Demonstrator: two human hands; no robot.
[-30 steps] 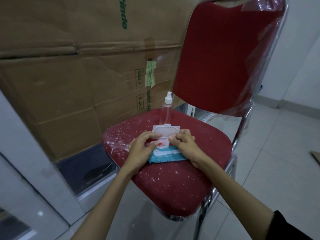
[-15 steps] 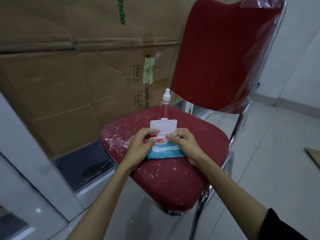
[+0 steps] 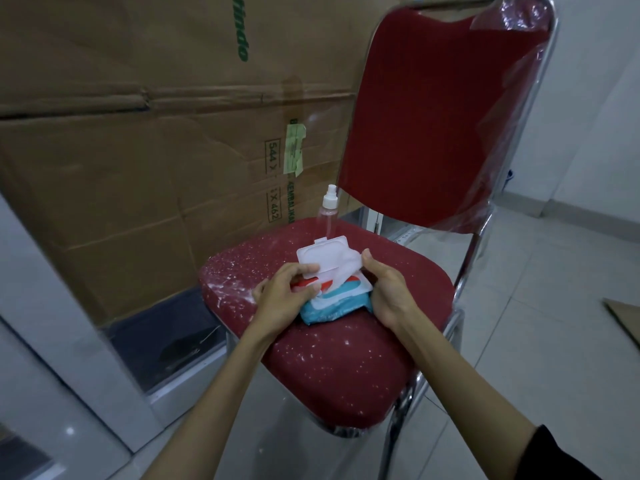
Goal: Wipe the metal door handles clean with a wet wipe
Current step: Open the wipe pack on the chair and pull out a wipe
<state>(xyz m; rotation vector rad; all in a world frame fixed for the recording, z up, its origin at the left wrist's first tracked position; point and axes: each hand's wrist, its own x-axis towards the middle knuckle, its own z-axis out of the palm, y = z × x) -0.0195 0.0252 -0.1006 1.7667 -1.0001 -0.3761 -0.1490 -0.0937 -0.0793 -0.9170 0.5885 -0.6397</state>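
Observation:
A blue, white and red wet-wipe pack (image 3: 335, 304) lies on the red seat of a chair (image 3: 349, 372). Its white flip lid (image 3: 323, 255) stands open. My left hand (image 3: 284, 299) holds the pack's left side, thumb on top near the opening. My right hand (image 3: 384, 289) pinches a white wipe (image 3: 346, 270) that sticks partly out of the opening. No door handle shows in this view.
A clear spray bottle (image 3: 327, 214) with a white nozzle stands on the seat behind the pack. The chair has a red back in plastic wrap and a chrome frame (image 3: 464, 278). Large cardboard (image 3: 138, 168) leans on the left. Pale tiled floor lies to the right.
The wipe has come partly out of the pack's opening, drawn up and right by my right hand. My left hand stays on the pack.

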